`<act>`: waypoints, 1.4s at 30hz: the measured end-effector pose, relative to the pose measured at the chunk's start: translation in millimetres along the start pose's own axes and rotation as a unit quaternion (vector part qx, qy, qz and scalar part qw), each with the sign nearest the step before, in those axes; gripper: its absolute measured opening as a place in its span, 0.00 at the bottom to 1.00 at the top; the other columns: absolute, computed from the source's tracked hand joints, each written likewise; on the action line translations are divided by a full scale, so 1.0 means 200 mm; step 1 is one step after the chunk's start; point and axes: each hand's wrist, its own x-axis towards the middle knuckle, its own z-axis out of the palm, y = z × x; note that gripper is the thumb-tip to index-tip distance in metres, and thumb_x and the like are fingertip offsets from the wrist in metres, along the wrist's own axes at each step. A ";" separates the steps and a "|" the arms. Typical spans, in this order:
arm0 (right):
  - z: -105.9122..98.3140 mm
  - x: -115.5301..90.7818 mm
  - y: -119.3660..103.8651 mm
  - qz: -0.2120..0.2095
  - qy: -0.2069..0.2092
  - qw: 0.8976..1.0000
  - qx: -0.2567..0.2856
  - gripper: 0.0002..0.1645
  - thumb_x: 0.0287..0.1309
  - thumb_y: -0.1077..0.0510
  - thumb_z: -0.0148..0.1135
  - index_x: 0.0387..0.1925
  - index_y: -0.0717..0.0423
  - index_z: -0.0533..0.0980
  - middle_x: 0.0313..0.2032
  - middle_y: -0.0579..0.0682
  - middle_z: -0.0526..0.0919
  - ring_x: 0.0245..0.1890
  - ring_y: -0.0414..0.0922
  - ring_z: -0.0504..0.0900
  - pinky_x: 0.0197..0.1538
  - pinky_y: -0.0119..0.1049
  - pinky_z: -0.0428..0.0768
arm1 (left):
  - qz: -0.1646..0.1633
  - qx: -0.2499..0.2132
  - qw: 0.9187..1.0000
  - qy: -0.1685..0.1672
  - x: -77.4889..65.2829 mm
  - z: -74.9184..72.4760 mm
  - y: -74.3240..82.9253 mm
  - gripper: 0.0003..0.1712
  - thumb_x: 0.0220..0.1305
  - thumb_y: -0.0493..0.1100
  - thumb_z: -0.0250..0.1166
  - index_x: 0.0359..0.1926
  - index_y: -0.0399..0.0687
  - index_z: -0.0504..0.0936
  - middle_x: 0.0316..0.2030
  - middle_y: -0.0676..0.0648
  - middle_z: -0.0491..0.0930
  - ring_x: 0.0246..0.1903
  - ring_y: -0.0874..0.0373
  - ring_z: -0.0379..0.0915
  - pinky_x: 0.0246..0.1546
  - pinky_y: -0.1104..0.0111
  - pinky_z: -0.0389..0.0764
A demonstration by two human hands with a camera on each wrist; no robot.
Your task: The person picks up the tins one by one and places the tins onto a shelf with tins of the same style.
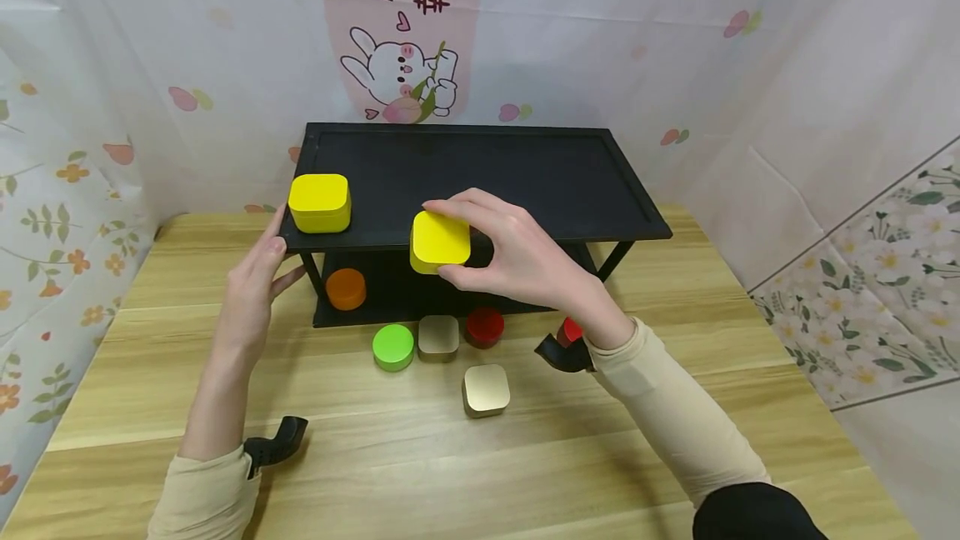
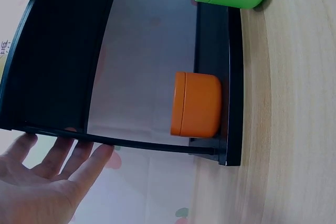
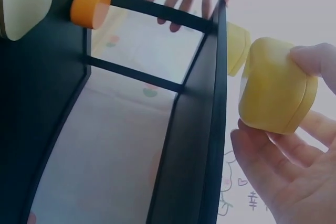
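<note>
My right hand (image 1: 517, 252) pinches a yellow rounded-square box (image 1: 440, 240) between thumb and fingers, in front of the upper board's front edge. In the right wrist view, this yellow box (image 3: 275, 85) shows a lid seam. My left hand (image 1: 255, 286) touches the left end of the black two-tier shelf (image 1: 480, 182), fingers (image 2: 86, 169) extended against its side bar. Another yellow box (image 1: 320, 204) stands on the upper board at the left front corner, close to that hand. Below it, an orange round box (image 1: 346, 289) sits on the lower tier's left end.
Before the shelf on the wooden table (image 1: 375, 473) stand a green round box (image 1: 393, 347), a beige square box (image 1: 438, 337) and a red round one (image 1: 484, 327). A second beige box (image 1: 486, 390) is nearer. Another red one (image 1: 570, 332) is partly hidden by the right wrist camera. A printed curtain (image 1: 600, 40) hangs behind.
</note>
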 end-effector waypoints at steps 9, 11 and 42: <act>0.00 0.10 0.04 0.018 -0.018 1.000 0.010 0.35 0.56 0.56 0.75 0.65 0.55 0.77 0.56 0.49 0.83 0.53 0.42 0.80 0.58 0.37 0.83 | -0.001 0.018 1.000 -0.007 0.01 0.01 -0.01 0.29 0.81 0.58 0.46 0.79 0.73 0.58 0.82 0.59 0.52 0.81 0.51 0.51 0.73 0.32 0.59; -0.01 0.13 0.05 0.022 -0.023 0.999 0.010 0.35 0.56 0.55 0.75 0.65 0.55 0.77 0.56 0.49 0.83 0.53 0.43 0.80 0.59 0.37 0.83 | -0.001 0.023 1.000 -0.005 0.01 0.01 -0.01 0.29 0.81 0.58 0.46 0.79 0.73 0.58 0.82 0.59 0.52 0.80 0.50 0.52 0.73 0.34 0.60; -0.01 0.29 0.15 0.099 -0.094 0.991 0.008 0.36 0.63 0.52 0.71 0.71 0.52 0.73 0.63 0.51 0.80 0.60 0.45 0.76 0.63 0.38 0.81 | 0.003 0.045 0.999 -0.006 0.00 -0.01 -0.01 0.29 0.81 0.58 0.46 0.79 0.72 0.57 0.82 0.59 0.52 0.80 0.51 0.53 0.72 0.56 0.75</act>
